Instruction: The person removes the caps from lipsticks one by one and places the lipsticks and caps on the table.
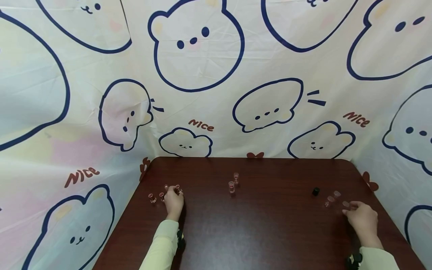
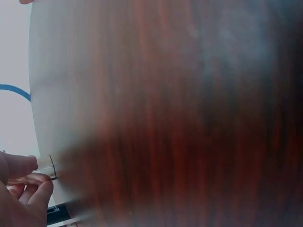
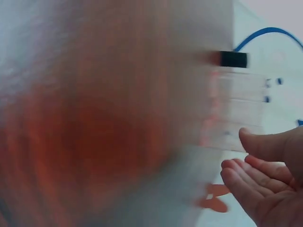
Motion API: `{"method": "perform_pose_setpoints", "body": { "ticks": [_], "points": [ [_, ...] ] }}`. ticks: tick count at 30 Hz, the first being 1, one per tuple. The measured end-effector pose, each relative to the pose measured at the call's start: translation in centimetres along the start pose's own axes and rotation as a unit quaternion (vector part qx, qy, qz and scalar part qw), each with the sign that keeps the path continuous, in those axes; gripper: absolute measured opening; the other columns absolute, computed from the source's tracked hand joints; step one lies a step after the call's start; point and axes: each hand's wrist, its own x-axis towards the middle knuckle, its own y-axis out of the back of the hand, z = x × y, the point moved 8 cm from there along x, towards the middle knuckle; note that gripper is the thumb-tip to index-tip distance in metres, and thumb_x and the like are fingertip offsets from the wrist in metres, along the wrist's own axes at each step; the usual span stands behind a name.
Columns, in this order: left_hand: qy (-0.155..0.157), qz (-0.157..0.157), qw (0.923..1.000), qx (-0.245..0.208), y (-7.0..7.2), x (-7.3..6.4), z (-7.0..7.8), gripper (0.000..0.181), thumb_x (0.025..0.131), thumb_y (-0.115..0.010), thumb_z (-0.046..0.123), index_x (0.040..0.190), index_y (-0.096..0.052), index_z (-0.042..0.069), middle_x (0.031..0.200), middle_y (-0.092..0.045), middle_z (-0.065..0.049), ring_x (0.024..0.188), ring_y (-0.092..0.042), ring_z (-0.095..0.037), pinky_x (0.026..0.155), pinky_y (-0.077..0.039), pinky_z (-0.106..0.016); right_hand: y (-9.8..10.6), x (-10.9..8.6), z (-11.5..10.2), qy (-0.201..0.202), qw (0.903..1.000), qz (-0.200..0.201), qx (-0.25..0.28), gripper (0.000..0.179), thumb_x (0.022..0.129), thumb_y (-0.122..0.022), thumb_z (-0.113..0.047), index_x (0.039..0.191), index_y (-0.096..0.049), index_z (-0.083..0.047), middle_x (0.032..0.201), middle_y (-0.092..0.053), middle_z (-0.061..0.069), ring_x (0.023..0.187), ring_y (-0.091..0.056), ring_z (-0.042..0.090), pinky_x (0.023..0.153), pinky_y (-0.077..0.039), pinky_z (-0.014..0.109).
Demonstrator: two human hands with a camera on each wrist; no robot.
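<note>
Left wrist view: left hand (image 2: 24,196) pinches clear cup (image 2: 46,165), long axis sideways, dark rim rightward; right hand (image 3: 270,184) unclenched.

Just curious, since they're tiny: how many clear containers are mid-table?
2: the nearer container and the farther container, behind it and slightly right. I see no others there, though one could be hidden.

Head view overlooks the table (image 1: 249,232); wrist views look closer.

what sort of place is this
Possibly a makeshift booth for tabletop work: a dark wood-look table with cartoon-printed sheeting behind it and on both sides, and small clear containers set out in groups.
</note>
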Motion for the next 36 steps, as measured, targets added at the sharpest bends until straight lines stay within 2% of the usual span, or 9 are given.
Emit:
{"method": "perform_pose_setpoints", "body": {
  "ticks": [5, 10, 14, 18, 29, 36],
  "points": [
    [0.004, -0.004, 0.9999, -0.008, -0.1, 0.0, -0.1, 0.022, 0.084, -0.07, -0.004, 0.104, -0.062, -0.007, 0.095, -0.066, -0.026, 0.091, -0.062, -0.045, 0.081, -0.047, -0.054, 1.9, -0.7, -2.7, 0.04, 0.9983, 0.042, -0.003, 0.045, 0.088, -0.064, -0.003, 0.125, -0.049, 0.019, 0.112, -0.055, 0.041, 0.101, -0.052, 0.054, 0.078, -0.043, 0.062],
    [0.005, -0.013, 0.9998, -0.01, -0.1, 0.0, -0.2, 0.023, 0.084, -0.07, -0.003, 0.105, -0.063, -0.007, 0.096, -0.067, -0.026, 0.093, -0.062, -0.044, 0.082, -0.047, -0.053, 2.8, -1.1, -6.5, 0.074, 0.9934, 0.083, 0.026, 0.048, 0.091, -0.064, -0.001, 0.132, -0.047, 0.014, 0.119, -0.054, 0.039, 0.105, -0.053, 0.053, 0.077, -0.046, 0.062],
    [0.004, -0.017, 0.9998, -0.007, -0.1, 0.2, -0.2, 0.023, 0.083, -0.07, -0.003, 0.105, -0.063, -0.009, 0.096, -0.067, -0.026, 0.093, -0.062, -0.044, 0.084, -0.046, -0.054, 2.3, -1.3, -9.9, 0.113, 0.9873, 0.102, 0.047, 0.047, 0.091, -0.066, -0.002, 0.134, -0.049, 0.009, 0.121, -0.056, 0.034, 0.106, -0.055, 0.049, 0.08, -0.047, 0.06],
    [0.01, -0.016, 0.9998, -0.007, -0.1, 0.1, -0.3, 0.023, 0.083, -0.071, -0.002, 0.104, -0.064, -0.008, 0.095, -0.067, -0.025, 0.093, -0.062, -0.044, 0.085, -0.046, -0.054, 0.9, -1.5, -12.9, 0.154, 0.9804, 0.104, 0.063, 0.044, 0.09, -0.068, -0.003, 0.13, -0.054, 0.007, 0.12, -0.059, 0.03, 0.105, -0.059, 0.046, 0.08, -0.049, 0.058],
    [0.011, -0.017, 0.9997, -0.01, 0.1, 0.0, -0.3, 0.023, 0.082, -0.072, -0.003, 0.103, -0.065, -0.008, 0.094, -0.068, -0.024, 0.094, -0.062, -0.044, 0.086, -0.044, -0.055, -6.0, -1.7, -19.0, 0.223, 0.9664, 0.02, 0.126, 0.04, 0.088, -0.071, -0.003, 0.124, -0.059, 0.006, 0.114, -0.064, 0.025, 0.101, -0.063, 0.038, 0.082, -0.053, 0.049],
    [0.0, -0.009, 0.9999, -0.004, 0.3, 0.1, -0.2, 0.021, 0.08, -0.074, -0.003, 0.099, -0.066, -0.007, 0.091, -0.069, -0.023, 0.092, -0.063, -0.044, 0.086, -0.044, -0.055, -11.3, -2.9, -22.3, 0.242, 0.9552, -0.059, 0.16, 0.04, 0.087, -0.074, -0.009, 0.123, -0.061, 0.003, 0.112, -0.066, 0.022, 0.101, -0.065, 0.034, 0.082, -0.054, 0.045]
  ]
}}
